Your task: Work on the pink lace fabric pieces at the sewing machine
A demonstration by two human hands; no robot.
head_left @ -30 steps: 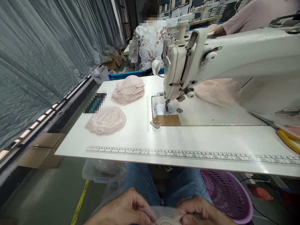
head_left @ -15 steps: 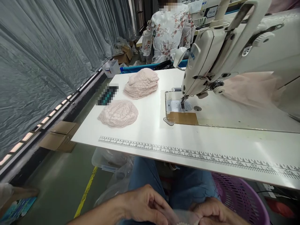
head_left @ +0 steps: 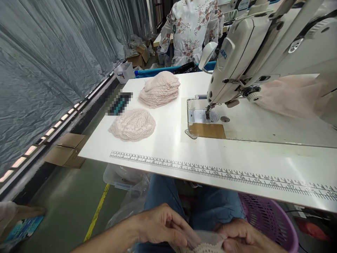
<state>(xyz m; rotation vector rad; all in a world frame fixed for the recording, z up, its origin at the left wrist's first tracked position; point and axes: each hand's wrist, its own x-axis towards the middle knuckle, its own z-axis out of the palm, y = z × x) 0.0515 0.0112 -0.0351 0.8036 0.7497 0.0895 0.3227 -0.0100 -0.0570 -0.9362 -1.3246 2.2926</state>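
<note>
Head view looks down past the bench (head_left: pixel 168 147) to our lap, where both hands meet at the bottom edge of the frame. Our left hand (head_left: pixel 160 226) has its fingers (head_left: pixel 181 232) curled in and pinched on the edge of a small pale lace piece (head_left: pixel 204 246). Our right hand (head_left: pixel 237 237) closes on the same piece from the other side, though its fingertips are partly cut off by the frame. The lace piece sits low between the two hands, over our blue-jeaned knees and well below the bench top; only a scalloped strip of it shows.

We judge the piece to be very light, soft and limp, with an open knit that could snag or stretch, so it seems best held by pinching the firmer scalloped border at two points rather than the loose middle.

On the bench lie a flat lace piece near the edge (head_left: pixel 133 124) and, further back, a taller stack of lace pieces (head_left: pixel 160 88). A printed ruler strip (head_left: pixel 210 173) runs along the front. To the right stands the white sewing machine (head_left: pixel 252 45), with pink fabric (head_left: pixel 286 93) behind it. A purple basket (head_left: pixel 268 219) sits below on the right. Another person in a floral top (head_left: pixel 192 28) stands beyond the bench.
</note>
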